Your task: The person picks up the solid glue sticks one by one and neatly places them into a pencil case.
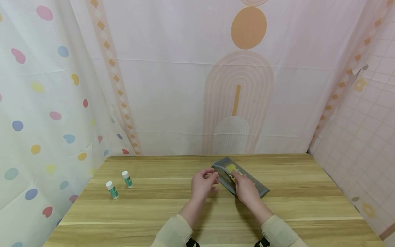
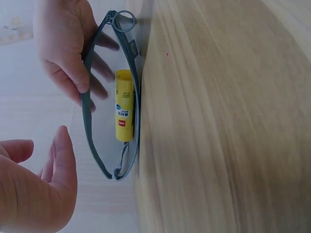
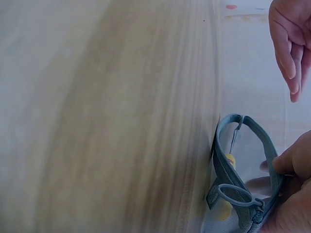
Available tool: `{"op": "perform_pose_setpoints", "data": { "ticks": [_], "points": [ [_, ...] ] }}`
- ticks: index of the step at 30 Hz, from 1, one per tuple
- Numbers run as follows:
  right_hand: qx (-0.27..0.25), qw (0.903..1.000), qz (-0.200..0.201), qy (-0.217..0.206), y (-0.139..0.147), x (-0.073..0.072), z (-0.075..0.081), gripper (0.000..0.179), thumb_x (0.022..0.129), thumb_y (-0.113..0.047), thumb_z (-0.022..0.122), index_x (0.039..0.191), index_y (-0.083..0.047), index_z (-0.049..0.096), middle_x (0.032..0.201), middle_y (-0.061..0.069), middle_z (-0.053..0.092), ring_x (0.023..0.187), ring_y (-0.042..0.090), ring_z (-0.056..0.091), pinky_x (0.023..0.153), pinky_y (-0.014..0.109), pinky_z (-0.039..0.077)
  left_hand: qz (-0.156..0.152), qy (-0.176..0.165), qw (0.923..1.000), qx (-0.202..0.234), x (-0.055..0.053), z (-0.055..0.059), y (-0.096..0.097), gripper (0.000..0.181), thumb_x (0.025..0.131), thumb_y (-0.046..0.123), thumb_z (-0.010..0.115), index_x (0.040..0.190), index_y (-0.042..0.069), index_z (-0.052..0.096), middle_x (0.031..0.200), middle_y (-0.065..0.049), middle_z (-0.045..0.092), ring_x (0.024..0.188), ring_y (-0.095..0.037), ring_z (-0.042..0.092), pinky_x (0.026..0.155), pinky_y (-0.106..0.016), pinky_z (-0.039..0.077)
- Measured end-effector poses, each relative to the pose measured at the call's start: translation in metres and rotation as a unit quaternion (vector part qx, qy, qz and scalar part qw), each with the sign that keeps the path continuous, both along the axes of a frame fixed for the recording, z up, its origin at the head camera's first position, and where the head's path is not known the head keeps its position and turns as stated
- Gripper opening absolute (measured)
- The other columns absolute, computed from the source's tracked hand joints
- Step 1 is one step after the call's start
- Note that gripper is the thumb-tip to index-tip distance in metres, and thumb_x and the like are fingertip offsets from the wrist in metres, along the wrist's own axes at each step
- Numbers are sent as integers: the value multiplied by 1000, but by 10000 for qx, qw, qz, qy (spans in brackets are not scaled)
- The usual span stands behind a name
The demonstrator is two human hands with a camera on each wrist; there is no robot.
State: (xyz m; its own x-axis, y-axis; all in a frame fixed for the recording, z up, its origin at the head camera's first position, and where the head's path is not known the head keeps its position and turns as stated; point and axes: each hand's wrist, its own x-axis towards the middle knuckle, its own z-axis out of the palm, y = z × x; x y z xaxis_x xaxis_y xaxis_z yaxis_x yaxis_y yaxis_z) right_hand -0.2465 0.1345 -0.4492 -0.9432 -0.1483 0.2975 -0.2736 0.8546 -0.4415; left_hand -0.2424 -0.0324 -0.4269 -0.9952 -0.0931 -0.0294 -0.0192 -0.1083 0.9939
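Observation:
A grey zippered mesh pouch (image 1: 254, 182) lies slanted on the table, its mouth held apart toward the left. My right hand (image 1: 247, 189) pinches the upper edge of that mouth between thumb and fingers, as the right wrist view also shows. Inside the pouch lies a yellow glue stick (image 2: 124, 107), seen through the opening in the left wrist view. A ring-shaped zipper pull (image 2: 124, 21) hangs at one end of the zipper. My left hand (image 1: 202, 185) is just left of the mouth, fingers loosely bent, holding nothing and apart from the pouch in the wrist views.
Two small white-capped sticks with green labels, one nearer (image 1: 112, 190) and one farther (image 1: 127, 179), stand at the left of the wooden table (image 1: 154, 212). Patterned curtains (image 1: 172, 103) hang behind the table and on both sides.

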Motion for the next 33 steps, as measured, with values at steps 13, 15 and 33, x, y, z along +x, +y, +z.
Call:
{"op": "perform_pose_setpoints", "data": {
  "ticks": [13,15,33],
  "points": [
    [0,9999,-4,-113,0,0,1,34,99,0,53,133,2,58,132,24,58,117,54,53,86,78,40,641,1291,9608,-2366,2,4,-11,29,87,12,74,112,-1,68,88,-8,72,80,-23,69,70,-33,58],
    [-19,9999,10,-106,0,1,1,34,99,0,53,133,2,58,132,25,58,117,54,53,86,78,40,651,1375,9562,-2502,3,5,-13,30,88,12,74,114,-1,68,90,-7,72,83,-23,69,71,-35,59],
    [-17,10000,58,8,1,2,1,33,98,1,54,131,4,59,129,26,60,114,54,55,83,77,43,1263,2416,8502,-4503,4,2,-42,39,84,18,80,117,2,67,104,-11,72,95,-32,67,79,-48,56]
  ]
}}
